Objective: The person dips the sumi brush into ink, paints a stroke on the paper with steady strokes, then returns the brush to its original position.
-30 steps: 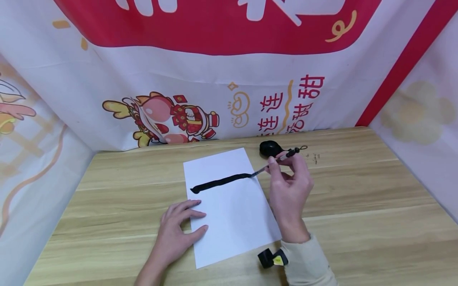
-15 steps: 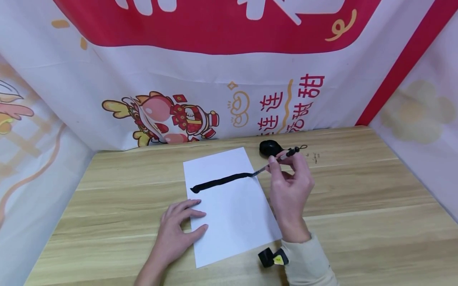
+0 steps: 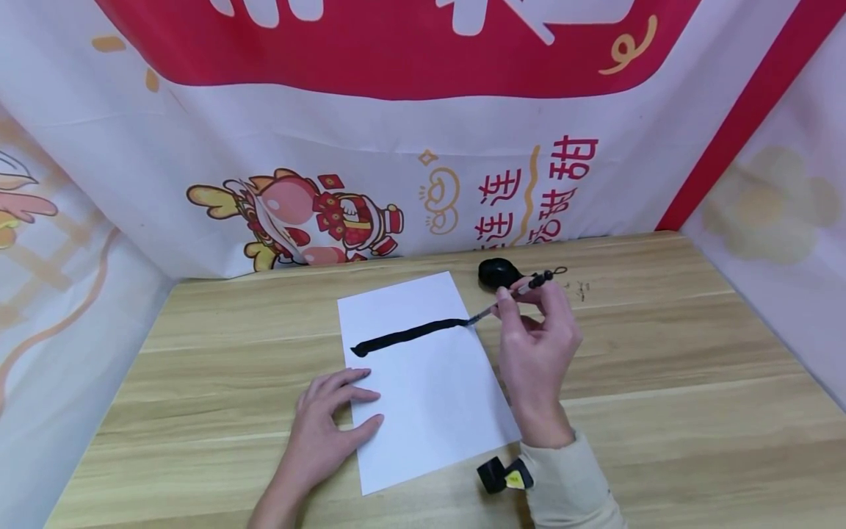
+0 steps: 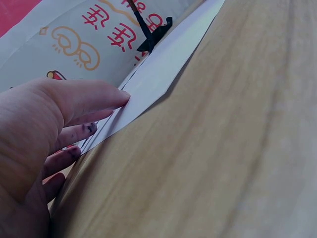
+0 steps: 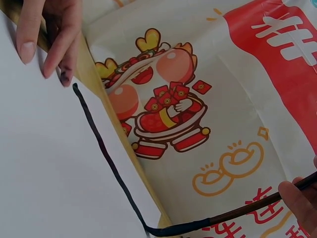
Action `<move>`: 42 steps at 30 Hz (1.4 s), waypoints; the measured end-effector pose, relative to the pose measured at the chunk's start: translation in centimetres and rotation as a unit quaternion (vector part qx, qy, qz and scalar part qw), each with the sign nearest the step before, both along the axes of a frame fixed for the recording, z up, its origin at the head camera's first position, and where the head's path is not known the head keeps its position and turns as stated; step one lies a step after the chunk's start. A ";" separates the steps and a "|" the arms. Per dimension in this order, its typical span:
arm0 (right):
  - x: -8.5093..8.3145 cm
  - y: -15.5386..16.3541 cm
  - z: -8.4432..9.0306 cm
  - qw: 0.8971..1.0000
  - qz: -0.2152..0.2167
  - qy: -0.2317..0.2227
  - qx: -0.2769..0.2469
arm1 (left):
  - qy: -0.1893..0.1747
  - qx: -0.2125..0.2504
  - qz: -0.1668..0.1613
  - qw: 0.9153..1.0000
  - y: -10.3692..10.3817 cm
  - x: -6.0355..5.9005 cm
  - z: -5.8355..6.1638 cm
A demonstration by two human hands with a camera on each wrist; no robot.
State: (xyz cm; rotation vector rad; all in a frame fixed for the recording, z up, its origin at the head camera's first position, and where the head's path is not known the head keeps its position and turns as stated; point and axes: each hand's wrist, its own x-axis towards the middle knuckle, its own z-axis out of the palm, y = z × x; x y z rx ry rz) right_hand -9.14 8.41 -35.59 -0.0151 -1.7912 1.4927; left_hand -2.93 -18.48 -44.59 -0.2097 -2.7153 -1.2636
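- Right hand [image 3: 537, 345] is pinching a brush [image 3: 514, 295] between thumb and fingers, curled round the shaft; the bristle tip is sitting at the right end of the black stroke [image 3: 406, 335], at the paper's right edge.
- Sheet of paper [image 3: 429, 397] is lying between the two hands, stroke running across its upper part.
- Left hand [image 3: 324, 433] is lying flat, fingers straight and spread, holding nothing; fingertips [image 4: 111, 96] are pressing the sheet's left edge (likely pinning it so it isn't sliding under the brush).
- Black ink dish [image 3: 497, 273] is sitting just beyond the right hand, probably parked there for short dips.
- Wooden table [image 3: 661, 411] is carrying it all; the printed banner [image 3: 396, 147] is hanging behind.
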 end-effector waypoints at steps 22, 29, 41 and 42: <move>0.0 0.2 0.1 1.000 0.003 0.004 0.002 | 0.000 0.003 0.001 1.000 0.0 0.0 0.0; 0.0 0.2 0.1 1.000 0.005 0.005 -0.005 | 0.001 0.002 0.001 1.000 -0.1 0.0 -0.2; -0.1 0.3 0.1 1.000 0.000 0.007 -0.008 | 0.006 0.003 -0.002 1.000 -0.1 0.0 -0.1; -0.1 0.3 0.1 1.000 0.000 0.007 -0.007 | 0.007 0.003 -0.002 1.000 -0.1 0.0 -0.1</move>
